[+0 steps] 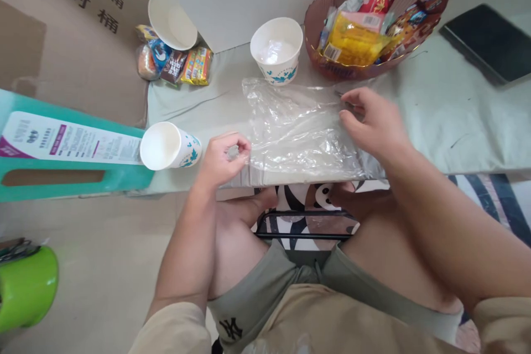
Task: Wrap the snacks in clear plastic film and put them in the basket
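Observation:
A crinkled clear plastic bag (298, 133) lies flat along the front of the cloth-covered table. My left hand (226, 157) is closed at the bag's left edge, its thumb and forefinger pinching the plastic. Over the bag's right side, my right hand (375, 121) has its fingers curled together. A small dark thin thing shows at those fingertips, too small to name. Just behind the bag stands a white paper bowl (274, 69) with a blue leaf print. To the left of my left hand, a white paper cup (170, 146) with the same print is tipped toward me.
A pink ribbed basket (317, 61) full of packaged snacks stands at the back, with a black tablet-like slab (489, 41) to its right. Another paper bowl (172, 21) sits by snack packets (194, 65). A green jug (74, 146) and cardboard box (74, 38) border the left.

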`<state>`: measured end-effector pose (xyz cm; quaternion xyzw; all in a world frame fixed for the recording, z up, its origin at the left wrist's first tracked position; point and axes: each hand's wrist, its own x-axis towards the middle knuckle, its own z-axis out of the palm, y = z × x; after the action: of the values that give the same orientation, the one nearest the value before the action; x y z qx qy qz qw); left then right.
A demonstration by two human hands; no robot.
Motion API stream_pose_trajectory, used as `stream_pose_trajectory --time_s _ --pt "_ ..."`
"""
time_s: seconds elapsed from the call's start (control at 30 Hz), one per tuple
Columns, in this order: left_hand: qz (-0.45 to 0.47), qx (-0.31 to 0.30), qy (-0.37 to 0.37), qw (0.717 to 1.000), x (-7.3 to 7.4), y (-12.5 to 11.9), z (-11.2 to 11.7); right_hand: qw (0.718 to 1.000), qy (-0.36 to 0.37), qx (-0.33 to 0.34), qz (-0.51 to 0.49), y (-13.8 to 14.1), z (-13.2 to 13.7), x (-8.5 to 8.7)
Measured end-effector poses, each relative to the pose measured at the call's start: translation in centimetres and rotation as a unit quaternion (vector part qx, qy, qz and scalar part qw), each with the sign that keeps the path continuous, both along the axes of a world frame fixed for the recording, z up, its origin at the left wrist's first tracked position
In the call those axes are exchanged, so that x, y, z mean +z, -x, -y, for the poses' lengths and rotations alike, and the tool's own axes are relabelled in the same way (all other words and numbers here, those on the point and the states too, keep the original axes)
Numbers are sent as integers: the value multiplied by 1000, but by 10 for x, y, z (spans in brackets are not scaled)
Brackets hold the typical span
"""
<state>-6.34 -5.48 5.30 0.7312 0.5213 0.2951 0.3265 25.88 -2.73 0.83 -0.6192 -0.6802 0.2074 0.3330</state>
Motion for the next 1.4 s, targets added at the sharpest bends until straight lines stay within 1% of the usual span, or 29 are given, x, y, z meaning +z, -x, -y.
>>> stream_pose_trajectory --time_s 0.03,0.07,0.1,0.13,0.2,0.27,0.3,0.33,0.4,0.47,0.53,0.6,0.67,0.73,0.8,0.87,0.93,1.0,1.1,1.13,1.2,1.27,1.4 --pt "7 2 -18 1000 -2 3 0 1000 -22 3 -7 -2 2 5" --pt "13 7 -44 999 -4 6 -1 999 -44 22 -21 -4 5 11" --pt "20 16 -75 997 -7 8 -2 995 -65 56 -41 -6 9 18" --pt "28 28 -109 993 -11 9 -4 989 -80 105 -64 -8 13 24" --pt "43 53 -169 983 -18 11 -8 965 -99 221 -97 -12 19 32" --pt "63 78 -205 974 -25 14 -14 939 -103 315 -90 -16 22 34" --pt "76 93 -212 970 -28 15 -16 933 -100 338 -71 -16 23 32" --pt "90 109 -213 967 -30 17 -18 934 -94 341 -46 -16 22 28" --pt "122 138 -205 961 -34 20 -21 948 -83 307 -1 -12 20 20" --pt "149 154 -191 958 -35 21 -23 963 -79 257 9 -5 17 12" --pt "157 154 -186 958 -36 22 -23 973 -82 214 -32 2 15 9" --pt "150 149 -185 960 -36 21 -23 976 -79 166 -116 6 16 10" --pt "149 148 -187 960 -34 20 -20 967 -71 113 -218 9 17 13" --pt "162 142 -197 956 -31 19 -16 948 -47 72 -306 10 18 15" --pt "159 117 -223 955 -26 17 -10 926 -9 48 -374 11 17 16" --pt "114 75 -248 959 -20 13 -4 904 24 28 -425 12 15 16" --pt "57 39 -268 961 -16 7 2 894 36 11 -447 14 12 15" --pt "38 36 -288 956 -16 -1 6 905 39 -4 -424 16 11 15" --pt "73 51 -332 939 -24 -13 8 933 54 -27 -354 19 9 15" --pt "87 56 -332 938 -27 -15 8 940 58 -37 -335 20 9 15" --pt "112 70 -296 946 -33 -17 5 948 65 -58 -306 22 8 16" --pt "129 109 -240 956 -35 -16 2 956 68 -78 -274 23 6 15" --pt "123 184 -155 963 -36 -8 -7 974 68 -92 -198 20 3 14"
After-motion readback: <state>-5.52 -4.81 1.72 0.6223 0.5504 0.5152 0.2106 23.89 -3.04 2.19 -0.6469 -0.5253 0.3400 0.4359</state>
